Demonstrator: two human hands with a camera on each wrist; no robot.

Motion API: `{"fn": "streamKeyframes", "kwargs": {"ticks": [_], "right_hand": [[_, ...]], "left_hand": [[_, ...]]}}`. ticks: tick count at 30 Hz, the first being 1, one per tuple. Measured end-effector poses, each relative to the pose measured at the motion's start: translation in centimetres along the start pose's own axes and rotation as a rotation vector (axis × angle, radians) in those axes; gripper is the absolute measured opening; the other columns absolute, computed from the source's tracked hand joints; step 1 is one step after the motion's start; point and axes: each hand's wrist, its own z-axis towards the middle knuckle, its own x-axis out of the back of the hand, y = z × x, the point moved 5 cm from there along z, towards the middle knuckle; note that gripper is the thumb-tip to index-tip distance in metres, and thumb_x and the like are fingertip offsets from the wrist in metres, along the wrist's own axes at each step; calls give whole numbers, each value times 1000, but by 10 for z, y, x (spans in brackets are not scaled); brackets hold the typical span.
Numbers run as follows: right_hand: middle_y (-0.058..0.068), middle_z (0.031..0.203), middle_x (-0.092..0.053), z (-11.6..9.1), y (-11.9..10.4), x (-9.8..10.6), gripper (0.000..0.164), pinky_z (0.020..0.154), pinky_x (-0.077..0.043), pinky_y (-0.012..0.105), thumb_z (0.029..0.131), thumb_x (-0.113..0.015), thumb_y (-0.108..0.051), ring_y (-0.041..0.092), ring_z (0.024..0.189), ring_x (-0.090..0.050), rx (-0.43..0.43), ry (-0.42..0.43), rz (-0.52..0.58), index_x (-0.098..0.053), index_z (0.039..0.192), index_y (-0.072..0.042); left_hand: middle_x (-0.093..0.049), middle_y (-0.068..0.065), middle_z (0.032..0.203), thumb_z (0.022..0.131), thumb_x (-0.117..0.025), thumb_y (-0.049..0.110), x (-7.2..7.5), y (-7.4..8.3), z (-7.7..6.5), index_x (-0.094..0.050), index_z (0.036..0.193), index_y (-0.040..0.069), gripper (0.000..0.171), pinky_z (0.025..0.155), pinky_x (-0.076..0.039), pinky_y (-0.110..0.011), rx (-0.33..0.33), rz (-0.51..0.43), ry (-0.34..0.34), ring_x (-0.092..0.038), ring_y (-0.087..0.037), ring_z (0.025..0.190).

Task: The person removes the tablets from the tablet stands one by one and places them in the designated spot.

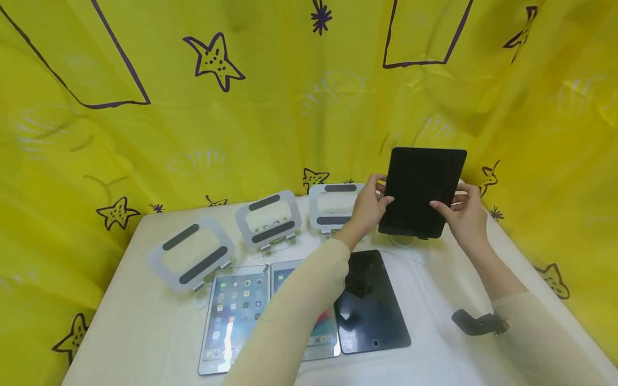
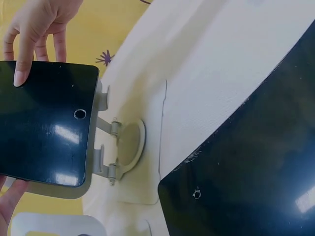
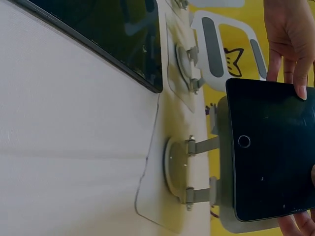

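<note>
A black tablet (image 1: 425,187) is held upright, screen toward me, at the back right of the table. My left hand (image 1: 369,203) grips its left edge, thumb on the front and fingers behind. On the right edge my right hand (image 1: 465,217) grips the same way. Behind the tablet is a grey stand, its round base (image 3: 177,164) on the table. The tablet's home-button end lies close by the stand's small hooks (image 2: 103,101); most of the stand's plate is hidden. Nearer me, another black tablet (image 1: 374,311) lies flat.
Three more grey stands, the left one (image 1: 159,262), the middle one (image 1: 270,231) and the right one (image 1: 333,220), stand along the back. Two white tablets with lit screens, one (image 1: 234,316) and another (image 1: 323,338), lie in front. A yellow curtain (image 1: 270,128) hangs behind the table.
</note>
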Motion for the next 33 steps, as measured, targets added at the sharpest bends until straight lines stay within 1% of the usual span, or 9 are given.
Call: {"fn": "streamKeyframes", "kwargs": {"ticks": [4, 9, 13, 16, 22, 27, 30, 31, 33], "right_hand": [[19, 113, -46, -2, -10, 8, 71, 61, -39, 9, 88, -61, -44, 23, 92, -46, 24, -27, -26, -28, 136, -3], [17, 107, -47, -4, -17, 17, 70, 56, -41, 7, 88, -64, -41, 22, 84, -45, 61, -52, -34, -30, 134, -1], [20, 109, -47, -7, -21, 20, 70, 54, -44, 8, 88, -64, -39, 21, 82, -45, 61, -80, -25, -29, 134, -1], [20, 110, -47, -10, -23, 23, 71, 54, -46, 10, 88, -65, -37, 17, 81, -46, 61, -96, -14, -28, 135, 0], [20, 109, -50, -14, -25, 27, 69, 53, -47, 11, 87, -67, -35, 5, 74, -46, 75, -115, -34, -29, 133, -1], [21, 109, -49, -18, -26, 27, 69, 53, -48, 12, 86, -68, -35, 4, 72, -46, 74, -141, -39, -30, 133, -1], [23, 110, -49, -21, -25, 29, 70, 53, -49, 12, 86, -68, -34, 1, 70, -46, 73, -156, -43, -30, 134, 0], [23, 110, -48, -22, -25, 30, 71, 53, -49, 13, 86, -68, -34, -1, 69, -46, 76, -160, -47, -30, 134, 1], [25, 111, -48, -23, -24, 33, 72, 53, -48, 12, 86, -68, -34, -5, 68, -45, 81, -170, -59, -29, 134, 2]], "left_hand": [[-59, -5, 96, 87, -66, 6, 6, 5, -3, -47, 125, 15, 43, 62, -46, -16, -1, -49, -16, -60, -11, 77], [-58, -6, 95, 87, -67, 5, 10, 9, -6, -47, 125, 13, 44, 61, -46, -16, 4, -117, -41, -58, -12, 73], [-58, -5, 94, 86, -67, 5, 11, 10, -10, -46, 125, 14, 44, 61, -47, -15, 14, -143, -56, -58, -11, 73], [-57, -4, 94, 86, -67, 5, 11, 11, -13, -46, 124, 14, 44, 61, -48, -15, 18, -157, -59, -58, -11, 72], [-57, -6, 94, 85, -68, 4, 12, 11, -22, -47, 124, 13, 45, 58, -49, -17, 36, -183, -56, -56, -11, 72], [-54, -5, 94, 85, -68, 3, 12, 10, -29, -47, 124, 11, 45, 55, -52, -19, 60, -220, -61, -54, -9, 71], [-54, -6, 93, 84, -68, 1, 12, 11, -33, -47, 124, 10, 46, 53, -53, -21, 44, -247, -72, -54, -8, 68], [-54, -7, 93, 84, -68, 1, 12, 12, -35, -47, 124, 9, 46, 53, -54, -23, 35, -255, -76, -54, -8, 67], [-54, -8, 93, 84, -68, 0, 12, 14, -38, -46, 124, 8, 46, 53, -54, -23, 21, -265, -82, -53, -7, 65]]}}
